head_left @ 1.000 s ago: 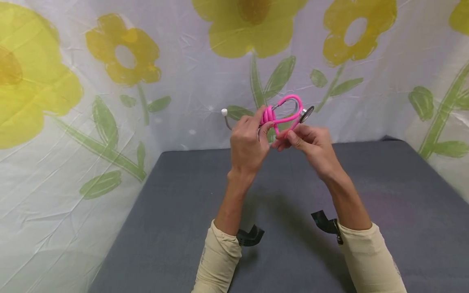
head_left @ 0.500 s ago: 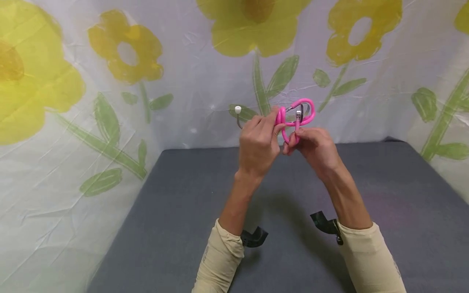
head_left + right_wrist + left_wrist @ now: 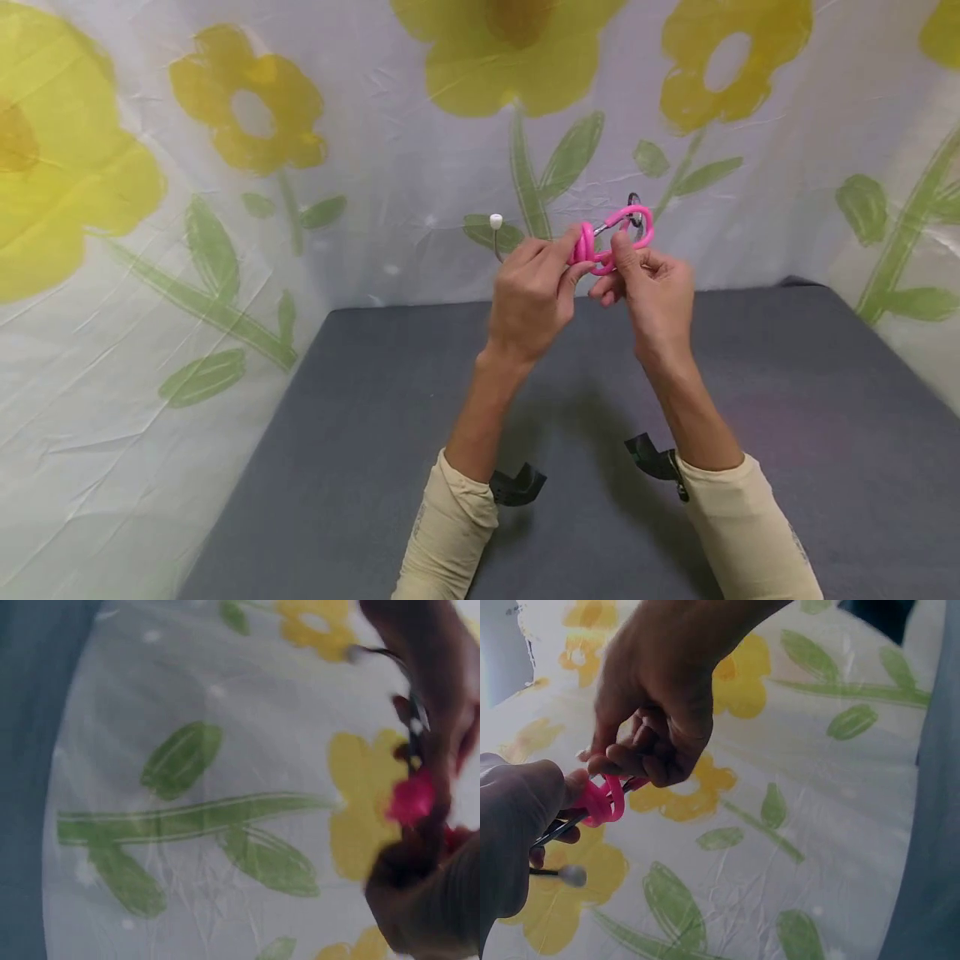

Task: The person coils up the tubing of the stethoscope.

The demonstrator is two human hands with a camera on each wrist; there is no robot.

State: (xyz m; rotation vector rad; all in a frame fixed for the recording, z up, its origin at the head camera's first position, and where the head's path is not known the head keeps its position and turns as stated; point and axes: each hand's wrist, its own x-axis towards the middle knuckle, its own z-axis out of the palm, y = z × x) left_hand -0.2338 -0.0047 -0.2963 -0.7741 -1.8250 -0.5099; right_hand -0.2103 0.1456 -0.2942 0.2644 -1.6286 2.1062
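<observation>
A stethoscope with pink tubing (image 3: 585,243) is held up in the air, its tubing wound in several turns around its metal ear tubes. My left hand (image 3: 528,292) grips the wound part between thumb and fingers. One white ear tip (image 3: 496,222) sticks out past its knuckles. With thumb and fingers, my right hand (image 3: 660,300) pinches the tubing near a loop on the right. Behind that loop shows the round chest piece (image 3: 634,200). In the left wrist view the pink coil (image 3: 600,804) lies between both hands; the right wrist view is blurred.
Below the hands spreads a grey table (image 3: 420,433). A white cloth backdrop (image 3: 390,192) with printed yellow flowers stands behind and at both sides. Dark straps (image 3: 517,485) sit on both wrists, over beige sleeves (image 3: 450,533).
The left hand has shifted right with the coil. The right thumb has moved up along the tubing, and the chest piece has swung from the right side to behind the loop.
</observation>
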